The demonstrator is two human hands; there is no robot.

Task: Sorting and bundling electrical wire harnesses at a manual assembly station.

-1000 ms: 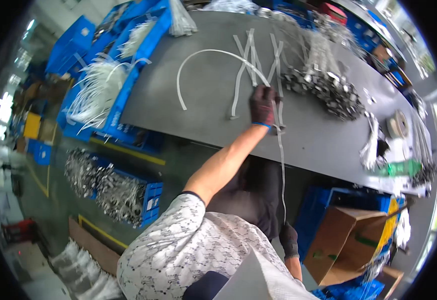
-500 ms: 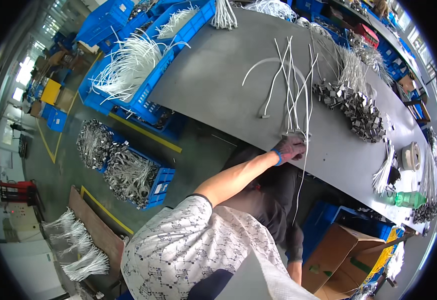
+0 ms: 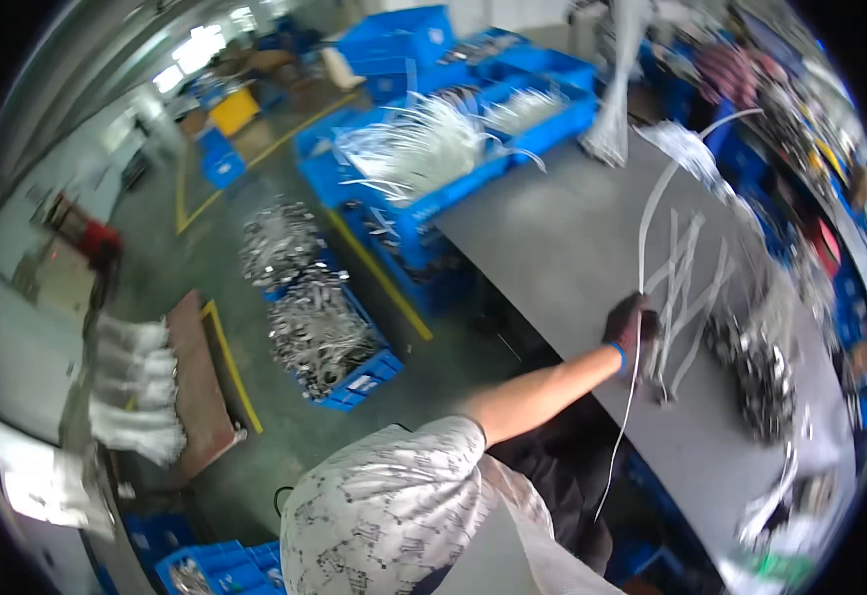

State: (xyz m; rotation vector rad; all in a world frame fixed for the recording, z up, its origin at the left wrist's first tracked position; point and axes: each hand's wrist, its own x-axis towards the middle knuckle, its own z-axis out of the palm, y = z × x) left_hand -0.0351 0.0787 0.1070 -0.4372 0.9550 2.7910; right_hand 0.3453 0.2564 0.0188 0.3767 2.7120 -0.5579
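Observation:
My left hand, in a dark reddish glove with a blue cuff, is closed over the table's near edge. A long white cord runs across its fingers, arches up to the far right and trails down toward my lap. Motion blur hides the exact grip. Around the cord's lower end, a dark shape may be my right hand, but its fingers cannot be made out. Just right of my left hand, several white cords with small metal ends lie loosely on the grey table.
A heap of metal-ended cords lies on the table's right side. Blue crates of white cords stand beyond the far left edge. More metal pieces fill a blue crate on the floor. White bundles hang beside a brown board.
The view has swung, shifting the scene. My left hand has come away from the metal piece on the loose cords. The long cord's free end now arches right instead of left.

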